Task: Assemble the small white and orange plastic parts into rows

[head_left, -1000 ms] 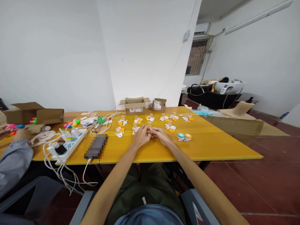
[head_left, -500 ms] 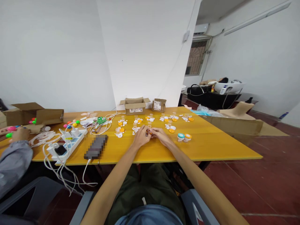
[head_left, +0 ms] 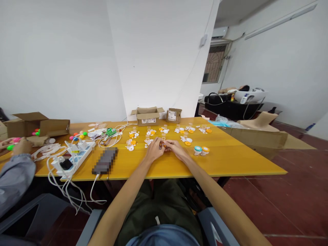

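Orange piece (head_left: 161,145), partly hidden, is clamped between the closed fingers of your left hand (head_left: 155,149) and right hand (head_left: 176,149), left of the teal-lidded jar (head_left: 197,150). Just right of that jar stands an orange-lidded jar (head_left: 205,150); beyond it to the left lies an orange ring (head_left: 188,144), with the open cardboard box (head_left: 148,119) farther back.

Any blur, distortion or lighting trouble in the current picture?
Head view: wide-angle stretch pulls the forearms long toward the lower edge; detail between the left hand and right hand is too small and soft to identify; blocky pixelation covers part of the phone. Head view: light looks fairly even on the wall, dimmer beneath the table.
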